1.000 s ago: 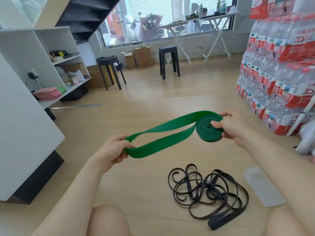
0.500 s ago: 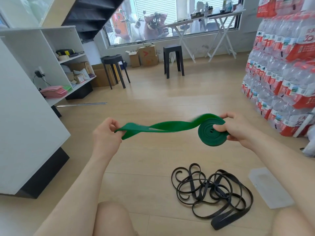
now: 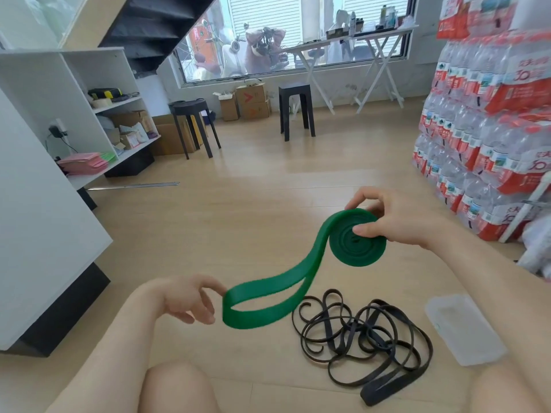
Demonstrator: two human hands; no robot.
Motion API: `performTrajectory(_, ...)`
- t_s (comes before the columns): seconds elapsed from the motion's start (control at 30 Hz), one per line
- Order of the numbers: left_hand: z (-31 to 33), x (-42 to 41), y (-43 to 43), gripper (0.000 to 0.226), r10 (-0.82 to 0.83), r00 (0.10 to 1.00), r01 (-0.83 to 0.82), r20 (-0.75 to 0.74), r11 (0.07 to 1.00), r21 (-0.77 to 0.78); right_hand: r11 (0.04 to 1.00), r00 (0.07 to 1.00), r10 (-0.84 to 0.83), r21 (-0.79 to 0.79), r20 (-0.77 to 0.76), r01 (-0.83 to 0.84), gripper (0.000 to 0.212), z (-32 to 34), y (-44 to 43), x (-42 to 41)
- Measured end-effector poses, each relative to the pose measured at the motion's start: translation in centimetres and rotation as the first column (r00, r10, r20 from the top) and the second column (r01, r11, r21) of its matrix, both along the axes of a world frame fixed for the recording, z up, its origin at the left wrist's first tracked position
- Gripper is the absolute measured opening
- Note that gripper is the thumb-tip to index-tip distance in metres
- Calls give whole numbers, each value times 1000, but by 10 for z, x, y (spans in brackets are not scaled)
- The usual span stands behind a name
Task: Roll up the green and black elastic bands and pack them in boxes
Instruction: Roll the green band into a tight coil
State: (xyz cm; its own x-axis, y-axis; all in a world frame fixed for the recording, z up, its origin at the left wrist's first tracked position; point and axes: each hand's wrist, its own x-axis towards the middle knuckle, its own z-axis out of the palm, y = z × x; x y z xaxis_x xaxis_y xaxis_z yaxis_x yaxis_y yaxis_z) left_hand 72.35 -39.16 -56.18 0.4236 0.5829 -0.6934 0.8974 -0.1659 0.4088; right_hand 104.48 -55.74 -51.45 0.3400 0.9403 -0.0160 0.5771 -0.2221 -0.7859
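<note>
Pinching green band coil, right hand; loop touching left hand.

The right hand pinches the coiled part of the green band. Its unrolled tail loops down to the left, the end touching the fingertips of the left hand. The black bands lie tangled on the floor at near right, beside a clear box.

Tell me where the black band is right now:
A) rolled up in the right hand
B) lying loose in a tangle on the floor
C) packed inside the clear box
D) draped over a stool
B: the black band lies uncoiled on the floor beside the clear box, while the right hand grips the partly rolled green band.
</note>
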Motion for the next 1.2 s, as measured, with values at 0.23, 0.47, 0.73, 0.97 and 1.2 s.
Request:
performTrajectory(0.23, 27, 75, -48, 41, -66, 654, -116, 753, 976, 186, 959, 938, 282, -34, 203, -281, 34, 5, 10, -45)
performTrajectory(0.47, 29, 105, -69, 29, -145, 558, -203, 817, 931, 304, 945, 941, 321, 34, 110, -326, 40, 4, 9, -48)
performTrajectory(0.73, 37, 100, -64, 23, 11, 495, -317, 869, 933, 169, 937, 942, 336, 112, -19, -332, 47, 5, 10, -51)
performTrajectory(0.97, 39, 89, -63, 25, 131, 431, -243, 893, 970, -25, 942, 931, 291, 233, -219, -240, 35, 6, 13, -52)
performTrajectory(1.2, 39, 84, -62, 28, 113, 482, -236, 869, 972, 5, 945, 912, 215, 308, -350, -105, 34, 5, 13, -48)
